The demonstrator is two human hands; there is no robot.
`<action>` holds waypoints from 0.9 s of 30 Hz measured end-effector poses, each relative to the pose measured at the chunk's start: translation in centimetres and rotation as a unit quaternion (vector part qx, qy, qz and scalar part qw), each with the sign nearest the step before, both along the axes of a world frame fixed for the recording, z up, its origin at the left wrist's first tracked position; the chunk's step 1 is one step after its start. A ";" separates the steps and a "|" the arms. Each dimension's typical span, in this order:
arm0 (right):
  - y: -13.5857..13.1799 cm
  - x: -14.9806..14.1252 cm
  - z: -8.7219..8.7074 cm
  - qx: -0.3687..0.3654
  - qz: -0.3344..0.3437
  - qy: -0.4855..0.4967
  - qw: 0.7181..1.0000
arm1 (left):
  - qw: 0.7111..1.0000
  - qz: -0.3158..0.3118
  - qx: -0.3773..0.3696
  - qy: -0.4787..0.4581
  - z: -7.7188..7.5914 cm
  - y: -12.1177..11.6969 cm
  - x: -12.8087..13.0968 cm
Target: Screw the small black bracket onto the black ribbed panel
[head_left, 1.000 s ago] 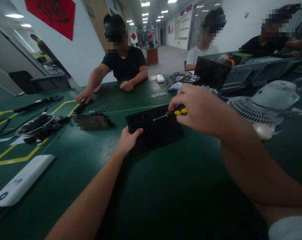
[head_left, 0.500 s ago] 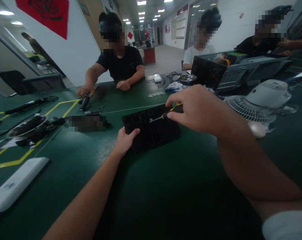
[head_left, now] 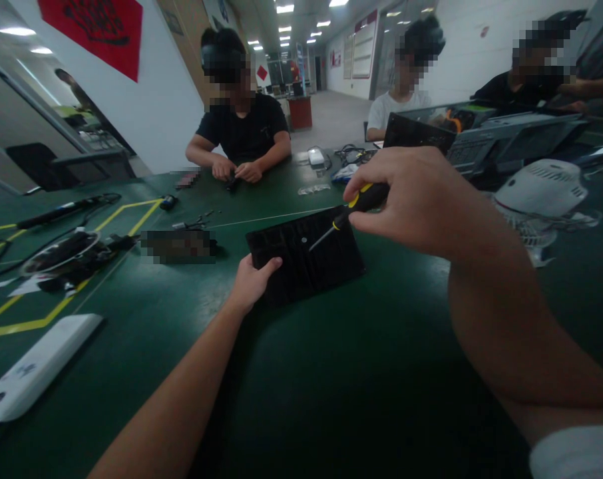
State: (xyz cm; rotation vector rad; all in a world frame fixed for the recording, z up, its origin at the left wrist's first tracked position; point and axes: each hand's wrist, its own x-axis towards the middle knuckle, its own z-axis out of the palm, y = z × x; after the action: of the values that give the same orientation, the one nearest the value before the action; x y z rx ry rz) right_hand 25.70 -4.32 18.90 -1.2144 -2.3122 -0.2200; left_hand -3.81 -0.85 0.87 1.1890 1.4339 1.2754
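A flat black rectangular panel [head_left: 326,266] with ridges lies tilted above or on the green table in front of me; I cannot tell if it touches. My left hand [head_left: 254,279] is closed on its left edge, thumb on the upper face. In my right hand [head_left: 406,199] is a screwdriver [head_left: 364,203] with a black and yellow handle, held between thumb and fingers. Its thin shaft points down left, the tip over the panel. A small round silver piece [head_left: 304,240] sits on the panel, just up and left of the tip, apart from it.
A white oblong device [head_left: 42,366] lies at left on the green table [head_left: 331,386]. A blurred dark block [head_left: 179,246] and cables [head_left: 62,253] stand left of the panel. At right is a white fan [head_left: 541,189]. Across the table a person's hands [head_left: 239,171] hold something small and dark.
My right hand has lifted the screwdriver up and right, its tip now off the silver piece. My left hand stays. The person opposite has drawn a dark item back between both hands.
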 end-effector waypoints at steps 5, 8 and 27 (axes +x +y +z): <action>0.5 -0.3 -0.6 0.003 0.011 -0.003 1.000 | 1.000 -0.003 0.005 0.012 -0.2 0.0 -0.1; 0.4 -0.5 -0.5 0.010 0.012 0.003 1.000 | 1.000 0.001 0.003 0.014 -0.1 -0.1 0.0; 1.0 -1.2 -1.3 -0.009 0.009 -0.008 1.000 | 1.000 -0.008 0.002 -0.002 0.1 -0.2 0.1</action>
State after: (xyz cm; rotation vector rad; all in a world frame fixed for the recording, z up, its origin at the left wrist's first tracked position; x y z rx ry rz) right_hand 24.48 -3.28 17.60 -1.2032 -2.3426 -0.2031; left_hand -3.67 -1.07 0.98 1.1983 1.4156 1.2699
